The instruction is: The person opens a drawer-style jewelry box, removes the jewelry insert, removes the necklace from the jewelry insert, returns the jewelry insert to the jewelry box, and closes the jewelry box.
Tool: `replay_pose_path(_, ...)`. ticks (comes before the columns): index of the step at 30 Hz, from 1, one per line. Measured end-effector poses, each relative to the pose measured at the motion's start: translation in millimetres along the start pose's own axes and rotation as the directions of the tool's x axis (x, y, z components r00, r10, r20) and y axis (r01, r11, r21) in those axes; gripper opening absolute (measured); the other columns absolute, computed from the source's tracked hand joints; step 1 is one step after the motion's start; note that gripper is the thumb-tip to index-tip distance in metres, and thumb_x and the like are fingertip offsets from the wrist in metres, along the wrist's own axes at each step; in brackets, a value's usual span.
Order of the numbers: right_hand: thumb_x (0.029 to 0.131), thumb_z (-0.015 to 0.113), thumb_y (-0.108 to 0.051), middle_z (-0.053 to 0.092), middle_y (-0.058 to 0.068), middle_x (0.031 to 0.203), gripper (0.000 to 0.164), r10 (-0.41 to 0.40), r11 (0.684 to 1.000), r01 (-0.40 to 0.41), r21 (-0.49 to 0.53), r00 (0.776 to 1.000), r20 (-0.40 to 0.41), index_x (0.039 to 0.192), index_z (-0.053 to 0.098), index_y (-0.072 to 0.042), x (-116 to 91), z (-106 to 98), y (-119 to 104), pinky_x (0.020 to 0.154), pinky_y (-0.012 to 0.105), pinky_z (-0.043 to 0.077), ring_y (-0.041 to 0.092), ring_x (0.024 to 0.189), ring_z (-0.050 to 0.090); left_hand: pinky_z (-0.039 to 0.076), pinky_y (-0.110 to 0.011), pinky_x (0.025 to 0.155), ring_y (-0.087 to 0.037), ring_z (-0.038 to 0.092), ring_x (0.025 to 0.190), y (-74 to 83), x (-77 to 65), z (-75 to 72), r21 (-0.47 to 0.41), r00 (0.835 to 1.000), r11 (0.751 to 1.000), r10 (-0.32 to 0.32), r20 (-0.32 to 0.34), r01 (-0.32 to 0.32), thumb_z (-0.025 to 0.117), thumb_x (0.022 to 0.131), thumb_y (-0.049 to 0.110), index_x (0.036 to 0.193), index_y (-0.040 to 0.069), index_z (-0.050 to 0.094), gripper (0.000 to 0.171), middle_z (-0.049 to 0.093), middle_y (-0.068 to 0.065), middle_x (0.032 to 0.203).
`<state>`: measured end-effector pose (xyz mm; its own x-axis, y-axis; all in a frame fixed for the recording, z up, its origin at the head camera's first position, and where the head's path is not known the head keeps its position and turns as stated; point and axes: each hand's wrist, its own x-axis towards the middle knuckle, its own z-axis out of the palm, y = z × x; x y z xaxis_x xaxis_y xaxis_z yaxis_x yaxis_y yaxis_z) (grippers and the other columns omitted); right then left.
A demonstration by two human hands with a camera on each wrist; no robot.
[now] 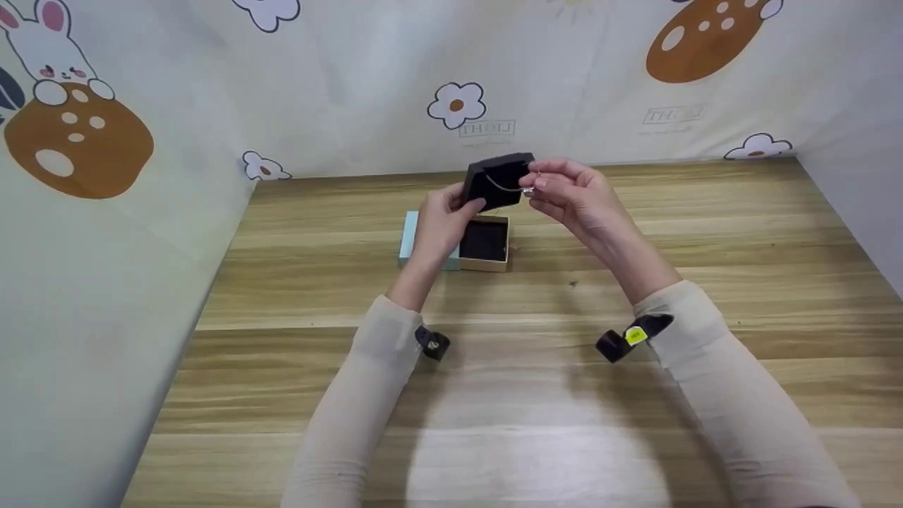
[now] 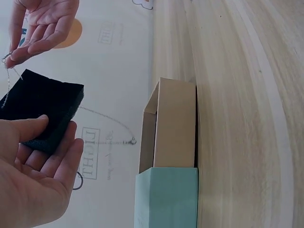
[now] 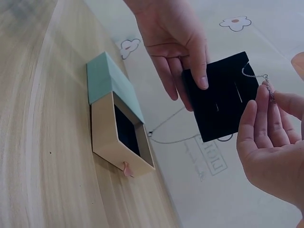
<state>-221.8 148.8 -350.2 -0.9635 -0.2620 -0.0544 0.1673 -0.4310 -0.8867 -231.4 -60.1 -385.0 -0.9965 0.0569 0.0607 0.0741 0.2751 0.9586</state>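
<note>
My left hand (image 1: 443,224) grips a black jewelry pad (image 3: 223,97) by one edge, thumb on its face and fingers behind. The pad is tilted above the table and has thin slits. A fine silver necklace (image 3: 255,75) passes through it. My right hand (image 1: 575,194) pinches the necklace at the pad's far edge, where a small sparkling piece shows between thumb and fingers. The rest of the chain (image 2: 109,116) hangs in a loop behind the pad, a small clasp at its low point. Part of the necklace is hidden by the pad and my fingers.
Below the hands stands a small drawer box on the wooden table (image 1: 282,367). Its tan drawer (image 1: 485,266), dark inside, is pulled partly out of the light blue sleeve (image 2: 173,199). A pink ribbon tab (image 3: 128,169) sticks out from the drawer. A printed wall covering (image 1: 367,92) rises behind.
</note>
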Motion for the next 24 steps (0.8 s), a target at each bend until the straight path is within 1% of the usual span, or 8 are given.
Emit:
replay_pose_path(4,0.095,0.059,0.004,0.077,0.006,0.090,0.016,-0.003,1.000,0.003,0.021,1.000,0.007,0.105,0.068,-0.004,0.9,-1.6,-0.5,0.078,0.026,0.060,0.014,0.084,0.073,0.055,-0.029,0.086,-0.021,0.072,0.101,-0.6,0.8,0.2,0.031,1.000,1.000,0.004,-0.001,-0.004,0.067,0.094,0.010,0.116,0.003,0.072,0.024,0.075,-0.015,0.110)
replay_pose_path(9,0.096,0.059,0.004,0.077,0.006,0.090,0.016,-0.013,0.999,0.012,0.033,1.000,0.017,0.104,0.069,-0.005,2.1,-4.6,-0.8,0.078,0.026,0.060,0.013,0.083,0.073,0.054,-0.029,0.086,-0.020,0.071,0.101,0.3,1.8,0.7,0.071,1.000,0.997,0.007,0.012,-0.008,0.067,0.094,0.011,0.117,0.004,0.072,0.025,0.075,-0.014,0.111)
replay_pose_path(14,0.096,0.057,0.005,0.077,0.007,0.089,0.015,-0.021,0.998,0.020,0.060,0.999,0.028,0.104,0.068,-0.003,1.2,-6.6,-2.5,0.078,0.026,0.060,0.014,0.081,0.073,0.053,-0.030,0.088,-0.021,0.070,0.104,1.7,1.6,-0.4,0.128,0.999,0.991,0.031,0.034,-0.035,0.066,0.095,0.012,0.115,0.005,0.073,0.023,0.075,-0.013,0.112)
replay_pose_path(19,0.096,0.058,0.004,0.077,0.007,0.089,0.014,-0.022,0.998,0.021,0.055,1.000,0.020,0.104,0.068,-0.002,0.8,-6.7,-4.3,0.077,0.026,0.060,0.014,0.081,0.073,0.054,-0.033,0.090,-0.022,0.070,0.105,1.6,2.0,-2.7,0.161,0.998,0.986,0.036,0.046,-0.043,0.066,0.095,0.013,0.112,0.004,0.073,0.020,0.076,-0.012,0.112)
replay_pose_path(21,0.096,0.058,0.003,0.077,0.006,0.090,0.014,-0.022,0.999,0.022,0.034,1.000,0.010,0.104,0.068,-0.003,1.1,-6.9,-5.0,0.077,0.026,0.060,0.013,0.081,0.073,0.054,-0.033,0.090,-0.021,0.070,0.104,1.1,2.2,-3.6,0.172,0.998,0.984,0.036,0.049,-0.044,0.065,0.095,0.012,0.112,0.004,0.073,0.020,0.076,-0.012,0.111)
replay_pose_path(24,0.096,0.059,0.003,0.077,0.006,0.090,0.014,-0.019,0.999,0.018,0.038,1.000,0.005,0.104,0.068,-0.003,0.9,-7.4,-6.8,0.077,0.026,0.060,0.013,0.081,0.073,0.053,-0.034,0.091,-0.020,0.069,0.103,0.9,1.9,-5.0,0.185,0.998,0.982,0.031,0.057,-0.041,0.065,0.095,0.012,0.113,0.006,0.073,0.021,0.076,-0.011,0.111)
